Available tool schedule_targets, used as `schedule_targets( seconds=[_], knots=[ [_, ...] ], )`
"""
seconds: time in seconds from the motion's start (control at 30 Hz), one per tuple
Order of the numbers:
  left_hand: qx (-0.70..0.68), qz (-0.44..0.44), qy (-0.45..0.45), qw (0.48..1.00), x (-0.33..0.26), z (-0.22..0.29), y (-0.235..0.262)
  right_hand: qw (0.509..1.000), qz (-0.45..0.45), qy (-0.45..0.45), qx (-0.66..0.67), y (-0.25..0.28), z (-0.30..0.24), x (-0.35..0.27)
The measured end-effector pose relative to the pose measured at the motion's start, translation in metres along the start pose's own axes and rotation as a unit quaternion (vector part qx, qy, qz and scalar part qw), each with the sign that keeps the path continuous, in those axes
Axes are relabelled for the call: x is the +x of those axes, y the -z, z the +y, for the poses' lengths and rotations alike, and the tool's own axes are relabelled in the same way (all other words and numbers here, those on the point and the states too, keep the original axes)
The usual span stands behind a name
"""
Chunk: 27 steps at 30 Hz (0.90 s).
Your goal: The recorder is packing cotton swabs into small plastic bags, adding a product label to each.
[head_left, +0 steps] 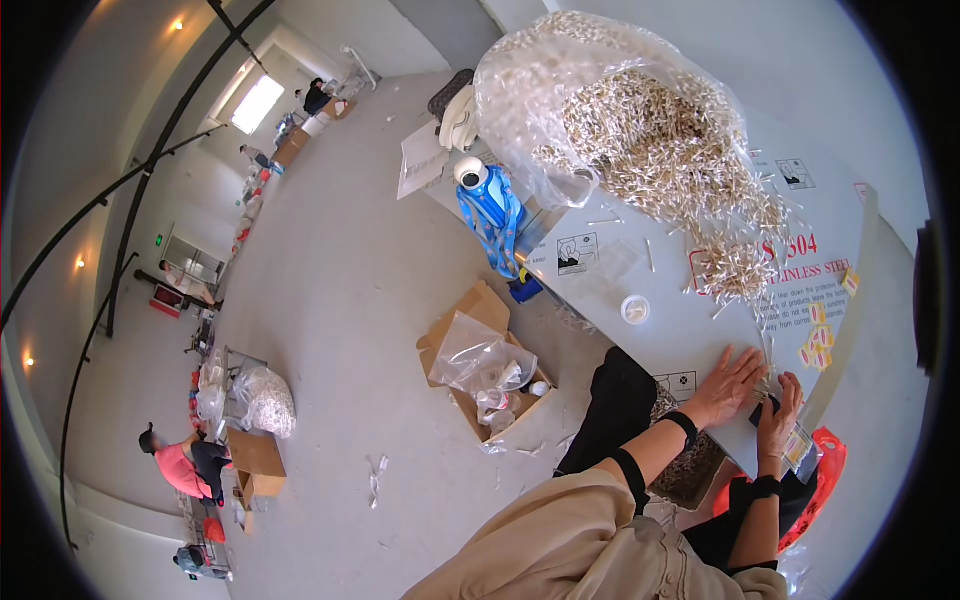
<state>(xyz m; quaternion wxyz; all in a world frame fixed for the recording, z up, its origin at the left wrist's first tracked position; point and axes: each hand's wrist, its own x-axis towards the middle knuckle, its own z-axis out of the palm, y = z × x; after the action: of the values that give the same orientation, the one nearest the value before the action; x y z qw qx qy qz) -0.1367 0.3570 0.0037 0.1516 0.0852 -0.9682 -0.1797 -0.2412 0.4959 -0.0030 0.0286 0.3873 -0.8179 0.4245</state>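
Observation:
On the grey metal-topped table (640, 290), my left hand (730, 385) lies with its fingers stretched out, their tips beside a few loose cotton swabs (769, 378). Close by on the right, my right hand (780, 415) is curled by the table's near edge. A small dark object (762, 410) shows at its palm side; its kind cannot be made out. Ahead of my hands lies a small heap of cotton swabs (735, 272). It trails from a large clear plastic bag (520, 90), which lies on its side with many swabs spilling from its mouth.
A round white-rimmed container (635, 310) stands left of the heap. Yellow-and-white stickers (818, 345) lie on the right. A blue bottle with a strap (488, 200) stands at the left edge. Below are an open cardboard box (470, 400), a swab-filled box (690, 480) and a red bag (825, 480).

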Motion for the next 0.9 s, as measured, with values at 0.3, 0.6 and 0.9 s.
schedule_targets(
  seconds=[0.3,0.6,0.9],
  knots=[
    [-0.074,0.007,-0.012,0.997,0.003,0.000,-0.007,0.992,-0.089,0.077,-0.049,-0.016,0.009,0.014],
    [-0.005,0.000,0.055,0.998,-0.013,0.019,-0.003,0.999,-0.038,0.038,-0.009,-0.019,0.010,0.000],
    [-0.013,0.012,0.074,0.997,-0.001,0.013,-0.002,0.999,-0.032,-0.041,-0.008,-0.016,-0.007,0.021]
  ],
)
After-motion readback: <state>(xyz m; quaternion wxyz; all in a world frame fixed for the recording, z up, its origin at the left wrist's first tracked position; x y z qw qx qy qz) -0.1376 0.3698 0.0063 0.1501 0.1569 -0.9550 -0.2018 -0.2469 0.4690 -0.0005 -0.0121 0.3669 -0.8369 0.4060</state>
